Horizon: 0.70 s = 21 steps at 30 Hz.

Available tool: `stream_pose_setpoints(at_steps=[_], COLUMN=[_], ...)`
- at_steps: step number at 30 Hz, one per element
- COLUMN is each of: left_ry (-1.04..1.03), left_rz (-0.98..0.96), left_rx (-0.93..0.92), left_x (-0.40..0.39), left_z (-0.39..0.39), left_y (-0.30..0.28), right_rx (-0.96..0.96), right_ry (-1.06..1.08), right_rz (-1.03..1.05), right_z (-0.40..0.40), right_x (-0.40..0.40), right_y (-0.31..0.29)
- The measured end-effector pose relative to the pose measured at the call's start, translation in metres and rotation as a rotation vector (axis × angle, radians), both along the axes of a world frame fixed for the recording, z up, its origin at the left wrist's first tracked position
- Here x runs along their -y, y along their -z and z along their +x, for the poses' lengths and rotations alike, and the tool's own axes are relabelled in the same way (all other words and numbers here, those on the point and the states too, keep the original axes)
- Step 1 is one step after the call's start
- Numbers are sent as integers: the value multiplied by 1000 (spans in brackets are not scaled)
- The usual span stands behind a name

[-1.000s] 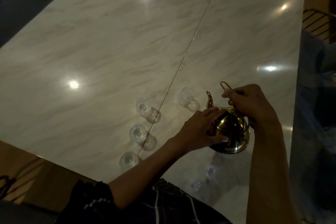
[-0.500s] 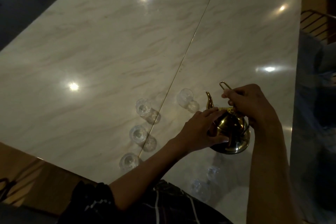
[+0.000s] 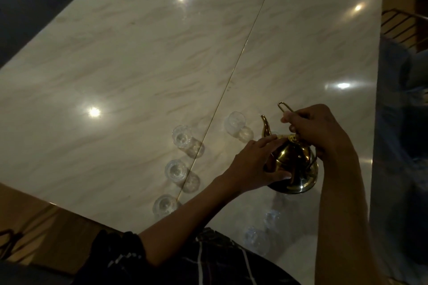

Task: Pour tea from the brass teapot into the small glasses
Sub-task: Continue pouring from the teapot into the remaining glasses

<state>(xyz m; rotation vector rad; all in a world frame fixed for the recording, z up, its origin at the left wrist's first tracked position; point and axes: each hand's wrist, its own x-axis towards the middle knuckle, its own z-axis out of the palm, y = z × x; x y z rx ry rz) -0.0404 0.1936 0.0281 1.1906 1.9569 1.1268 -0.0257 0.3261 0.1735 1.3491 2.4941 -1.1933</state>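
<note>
At four o'clock on the table (image 3: 139, 71): teapot (image 3: 293, 164) upright, right hand (image 3: 317, 132) gripping handle (image 3: 286, 109), left hand (image 3: 257, 164) flat against body; glasses (image 3: 176, 170) seemingly empty, pouring not yet begun.

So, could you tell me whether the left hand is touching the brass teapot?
Touching: the head view shows the left hand resting on the brass teapot, fingers across its top and thumb against its side.
</note>
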Motion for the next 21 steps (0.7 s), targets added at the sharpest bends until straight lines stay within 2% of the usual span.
stream_pose_setpoints(at_steps=[21], left_ry=[-4], left_rz=[-17], left_rx=[-4], left_x=[-1], left_z=[3], left_y=[-11], right_rx=[4], right_ry=[26], right_rz=[9], right_z=[3], right_x=[-4], right_y=[-2])
